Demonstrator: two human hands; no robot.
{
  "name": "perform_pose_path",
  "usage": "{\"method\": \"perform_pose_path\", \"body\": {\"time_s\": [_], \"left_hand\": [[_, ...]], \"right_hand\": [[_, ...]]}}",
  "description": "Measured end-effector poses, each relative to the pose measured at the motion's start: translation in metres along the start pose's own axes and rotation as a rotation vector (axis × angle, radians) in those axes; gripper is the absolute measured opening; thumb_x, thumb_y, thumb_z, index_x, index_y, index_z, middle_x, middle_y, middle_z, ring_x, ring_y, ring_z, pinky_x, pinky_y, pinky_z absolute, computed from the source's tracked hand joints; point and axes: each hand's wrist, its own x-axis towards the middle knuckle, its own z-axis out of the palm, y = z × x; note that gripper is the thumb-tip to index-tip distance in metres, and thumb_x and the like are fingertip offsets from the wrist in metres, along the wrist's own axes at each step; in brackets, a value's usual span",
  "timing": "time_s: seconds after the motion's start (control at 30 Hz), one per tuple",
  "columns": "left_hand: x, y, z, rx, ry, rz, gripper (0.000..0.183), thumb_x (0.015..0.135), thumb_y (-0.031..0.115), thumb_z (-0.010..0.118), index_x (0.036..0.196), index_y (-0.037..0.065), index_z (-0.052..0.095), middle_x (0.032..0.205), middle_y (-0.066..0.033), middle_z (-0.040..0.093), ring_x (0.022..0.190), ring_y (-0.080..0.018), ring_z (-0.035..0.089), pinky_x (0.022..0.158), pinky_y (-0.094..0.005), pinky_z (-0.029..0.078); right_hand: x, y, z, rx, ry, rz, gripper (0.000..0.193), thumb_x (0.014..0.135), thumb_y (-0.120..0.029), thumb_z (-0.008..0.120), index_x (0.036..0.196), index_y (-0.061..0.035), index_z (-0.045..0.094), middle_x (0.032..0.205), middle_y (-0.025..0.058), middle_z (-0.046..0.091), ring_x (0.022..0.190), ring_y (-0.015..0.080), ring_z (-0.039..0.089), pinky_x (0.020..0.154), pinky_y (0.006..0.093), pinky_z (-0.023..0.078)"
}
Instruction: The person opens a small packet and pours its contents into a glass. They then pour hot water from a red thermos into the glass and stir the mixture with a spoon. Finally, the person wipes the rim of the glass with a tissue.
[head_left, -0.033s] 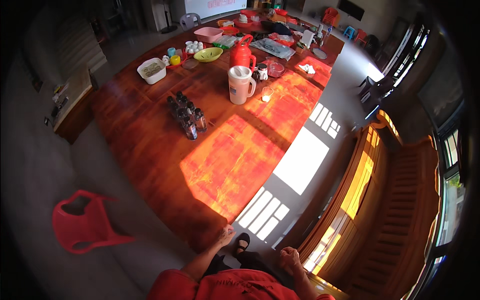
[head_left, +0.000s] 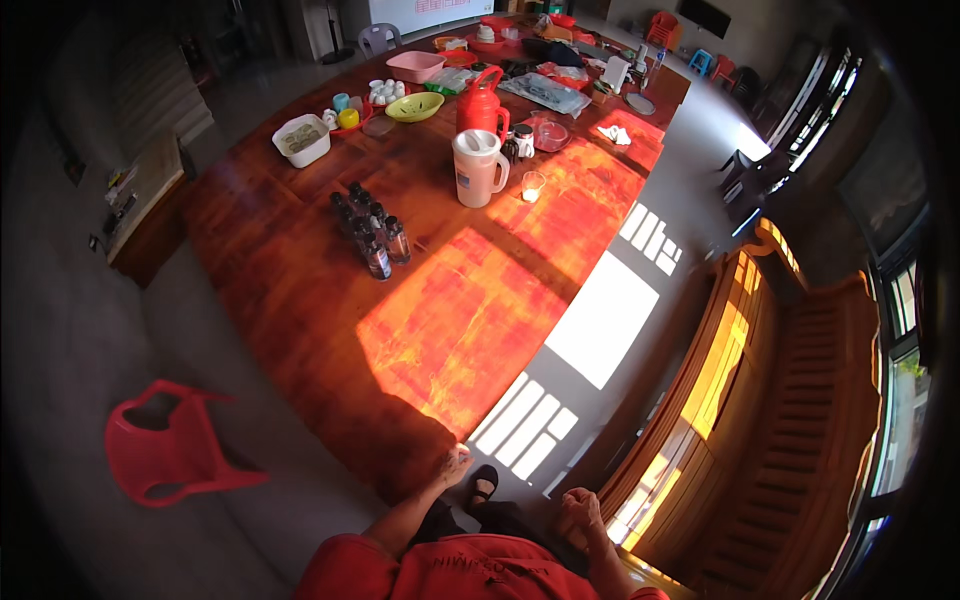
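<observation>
My left hand (head_left: pixel 455 464) is beside the near corner of the long red-brown wooden table (head_left: pixel 300 350), its fingers curled in; whether it touches the edge I cannot tell. My right hand (head_left: pixel 581 507) hangs loosely closed between my body and the wooden bench (head_left: pixel 690 440). Neither hand shows anything in it. A cluster of small dark-capped bottles (head_left: pixel 373 235) stands on the table's left half. Behind them are a pink lidded pitcher (head_left: pixel 476 175), a clear cup (head_left: pixel 533 187) and a red thermos jug (head_left: pixel 481 105).
A white basin (head_left: pixel 302 142), yellow-green bowl (head_left: pixel 415 107), pink basin (head_left: pixel 415 66) and plastic-wrapped goods (head_left: pixel 545 93) crowd the far end. A red plastic chair (head_left: pixel 165 450) stands at the left. Sunlight falls across the tabletop and floor.
The view has shifted very slightly, and my right hand sits a little higher. Nothing on the table has moved.
</observation>
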Motion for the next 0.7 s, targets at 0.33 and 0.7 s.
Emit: {"method": "perform_pose_path", "body": {"time_s": [0.33, 0.7], "left_hand": [[0.189, 0.101, 0.014, -0.177, 0.077, -0.041, 0.025, 0.079, 0.017, 0.069, 0.098, 0.005, 0.059, 0.088, -0.0118, 0.063, 0.082, -0.0201, 0.061, 0.07, -0.0326, 0.05], [0.415, 0.257, -0.061, -0.722, 0.346, -0.313, 0.037, 0.084, 0.031, 0.066, 0.115, 0.014, 0.054, 0.109, -0.0053, 0.06, 0.085, -0.0245, 0.063, 0.063, -0.0363, 0.052]], "right_hand": [[0.127, -0.142, -0.047, 0.252, -0.118, -0.032, 0.026, 0.085, -0.024, 0.058, 0.097, -0.0008, 0.063, 0.075, 0.0034, 0.064, 0.064, 0.0109, 0.058, 0.056, 0.024, 0.043], [0.282, -0.178, -0.085, 0.021, -0.313, -0.082, 0.022, 0.085, -0.019, 0.058, 0.093, 0.0014, 0.063, 0.07, 0.0065, 0.063, 0.063, 0.0135, 0.058, 0.059, 0.0286, 0.048]]}}
